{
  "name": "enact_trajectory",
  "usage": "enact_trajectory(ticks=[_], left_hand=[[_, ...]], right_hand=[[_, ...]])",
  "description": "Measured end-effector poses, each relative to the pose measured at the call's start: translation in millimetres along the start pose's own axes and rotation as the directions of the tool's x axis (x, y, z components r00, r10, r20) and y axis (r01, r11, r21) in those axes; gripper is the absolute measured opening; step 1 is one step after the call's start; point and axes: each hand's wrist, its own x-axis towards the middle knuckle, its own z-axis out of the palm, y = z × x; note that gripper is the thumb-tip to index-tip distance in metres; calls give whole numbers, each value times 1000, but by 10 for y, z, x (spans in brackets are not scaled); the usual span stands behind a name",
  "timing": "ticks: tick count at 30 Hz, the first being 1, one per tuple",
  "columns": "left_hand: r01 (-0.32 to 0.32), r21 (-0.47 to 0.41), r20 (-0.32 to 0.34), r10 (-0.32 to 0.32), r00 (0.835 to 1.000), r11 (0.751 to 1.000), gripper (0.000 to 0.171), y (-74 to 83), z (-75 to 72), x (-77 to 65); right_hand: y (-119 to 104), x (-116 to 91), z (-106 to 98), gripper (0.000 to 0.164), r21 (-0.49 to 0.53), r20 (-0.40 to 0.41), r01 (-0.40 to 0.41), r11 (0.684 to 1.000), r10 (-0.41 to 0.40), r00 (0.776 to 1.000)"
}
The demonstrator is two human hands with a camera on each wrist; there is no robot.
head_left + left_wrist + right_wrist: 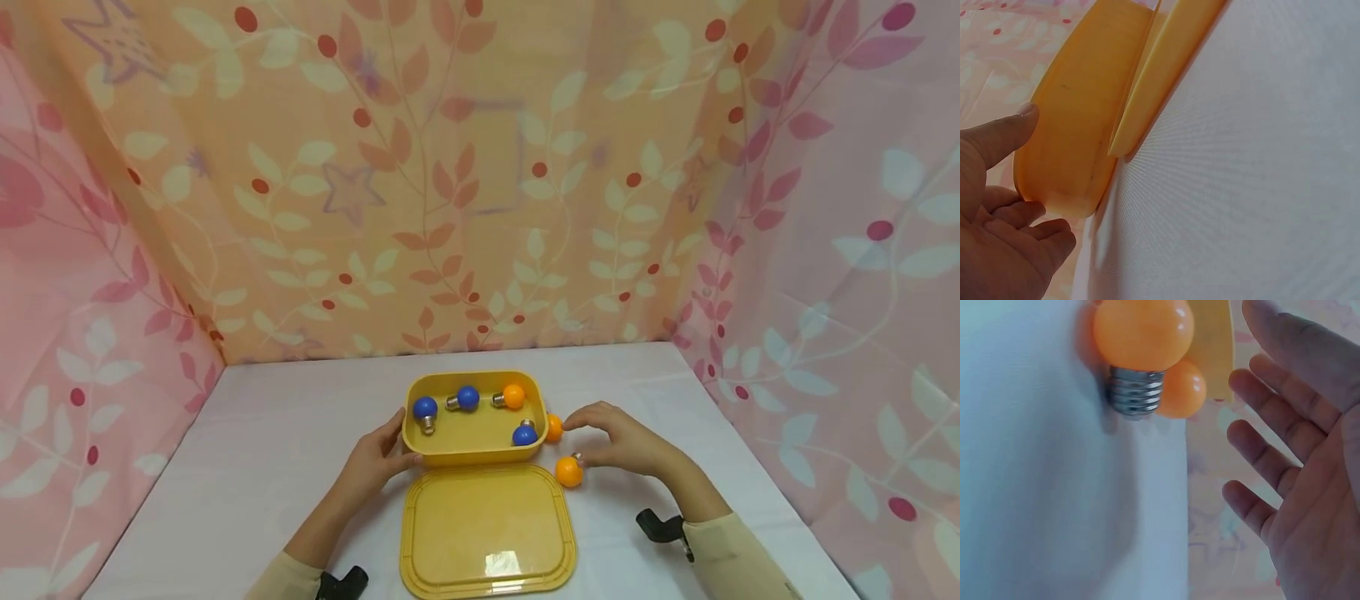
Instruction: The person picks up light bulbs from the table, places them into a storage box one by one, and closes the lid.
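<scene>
A yellow plastic box (465,457) holds three blue light bulbs, one of them the left blue bulb (424,407), and an orange bulb (513,396). My left hand (372,457) holds the box's near left corner, thumb on the front wall and fingers around the end, as the left wrist view (1010,231) also shows. To the right of the box, two orange bulbs lie on the table: one against its wall (554,427) and a nearer one (569,472), whose metal screw base shows in the right wrist view. My right hand (626,440), fingers spread, hovers beside them, holding nothing.
A yellow lid (487,529) lies flat in front of the box, close to its near wall. White cloth (300,408) covers the table. Patterned curtains (450,208) stand behind and at both sides. Black wrist mounts (660,527) are on both forearms.
</scene>
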Motion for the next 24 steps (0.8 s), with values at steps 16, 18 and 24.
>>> enact_trajectory(ticks=[16, 18, 24], left_hand=[[9, 0, -17, -9, 1000, 1000, 100, 25, -14, 1], [1, 4, -14, -1, 1000, 1000, 100, 19, -13, -2], [-3, 9, -10, 3, 1000, 1000, 98, 18, 3, -2]], right_hand=[[203, -48, 204, 49, 78, 68, 56, 995, -61, 996], [208, -48, 221, 49, 75, 76, 56, 996, -61, 995], [229, -34, 274, 45, 101, 109, 57, 993, -68, 992]])
